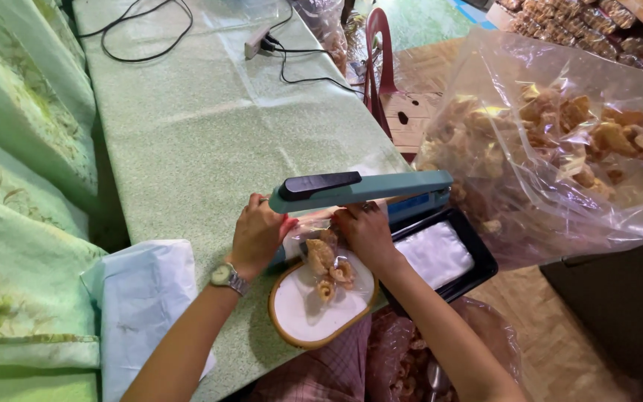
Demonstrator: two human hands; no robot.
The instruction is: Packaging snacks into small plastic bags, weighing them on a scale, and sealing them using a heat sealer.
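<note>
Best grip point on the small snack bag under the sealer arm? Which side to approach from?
Grip the small clear bag by its flat upper corners, just below the sealer arm, one hand per side, as the left hand and right hand do now. Come from the near edge: the arm blocks the far side, and the snacks bulge the lower half over the round board.

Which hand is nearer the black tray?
Right. The right hand grips the small snack bag right beside the black tray; the left hand holds the bag's far side, farther from it.
</note>
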